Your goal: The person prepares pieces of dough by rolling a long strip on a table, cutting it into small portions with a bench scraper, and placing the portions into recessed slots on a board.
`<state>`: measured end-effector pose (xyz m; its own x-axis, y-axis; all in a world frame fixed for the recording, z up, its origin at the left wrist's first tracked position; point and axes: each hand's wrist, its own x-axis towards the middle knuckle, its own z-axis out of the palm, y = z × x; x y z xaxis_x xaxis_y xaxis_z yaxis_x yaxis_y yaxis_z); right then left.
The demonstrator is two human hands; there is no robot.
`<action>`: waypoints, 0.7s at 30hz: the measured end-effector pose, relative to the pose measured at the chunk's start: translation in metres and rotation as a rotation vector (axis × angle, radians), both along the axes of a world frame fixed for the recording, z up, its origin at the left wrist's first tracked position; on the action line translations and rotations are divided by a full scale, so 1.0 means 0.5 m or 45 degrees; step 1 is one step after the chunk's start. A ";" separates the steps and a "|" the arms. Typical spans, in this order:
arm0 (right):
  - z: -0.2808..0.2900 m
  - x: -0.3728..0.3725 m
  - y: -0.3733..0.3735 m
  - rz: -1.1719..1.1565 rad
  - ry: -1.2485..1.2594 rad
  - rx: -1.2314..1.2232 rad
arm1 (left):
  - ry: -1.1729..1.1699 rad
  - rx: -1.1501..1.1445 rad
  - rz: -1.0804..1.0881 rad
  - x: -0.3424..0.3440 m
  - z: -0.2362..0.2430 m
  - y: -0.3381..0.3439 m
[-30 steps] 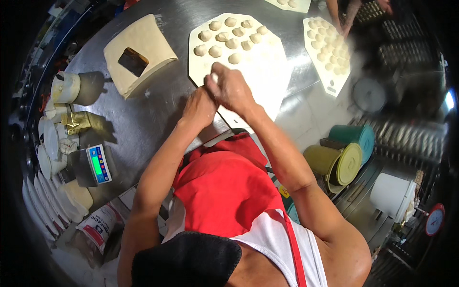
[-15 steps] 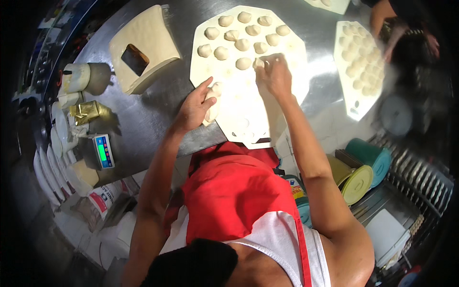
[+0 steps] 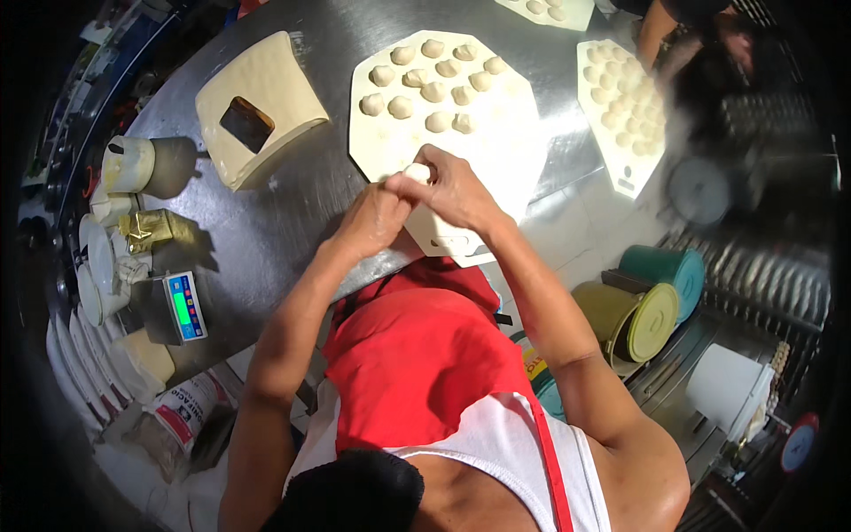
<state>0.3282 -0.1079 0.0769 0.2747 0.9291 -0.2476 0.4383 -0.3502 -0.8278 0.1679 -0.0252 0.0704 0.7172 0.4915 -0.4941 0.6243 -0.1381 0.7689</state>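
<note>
My two hands meet above the near part of a pale, many-sided board [image 3: 507,164] on the metal table. A small ball of dough [image 3: 417,173] bulges up between my thumbs and fingers. My right hand [image 3: 454,193] is closed round its right side. Against it from the left presses my left hand [image 3: 374,220], its fingers curled; whatever more dough lies inside them is hidden. Beyond my hands, several dough balls [image 3: 433,91] sit in rows over the far half of the board.
Left on the table [image 3: 266,204] lies a big slab of dough [image 3: 297,84] with a dark phone [image 3: 247,124] on it. A digital scale [image 3: 183,306], a gold packet [image 3: 146,230] and a pot [image 3: 128,164] line the left edge. Another ball-filled board [image 3: 622,106] is right, near another person's arm [image 3: 656,35].
My right hand has left a dough ball on the board and come back to my left hand. Both now close round dough together. The view has shifted slightly.
</note>
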 end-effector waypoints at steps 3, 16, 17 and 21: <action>0.054 -0.012 0.011 -0.212 0.103 0.080 | -0.227 0.431 -0.059 0.010 0.024 -0.020; -0.097 0.204 -0.019 -0.479 0.033 0.207 | 0.138 0.074 0.089 0.138 -0.094 0.023; -0.109 0.246 -0.011 -0.507 -0.105 0.215 | 0.025 0.135 0.026 0.113 -0.134 0.035; -0.196 0.351 0.034 -0.435 -0.334 0.201 | -0.240 0.113 0.130 0.097 -0.201 0.032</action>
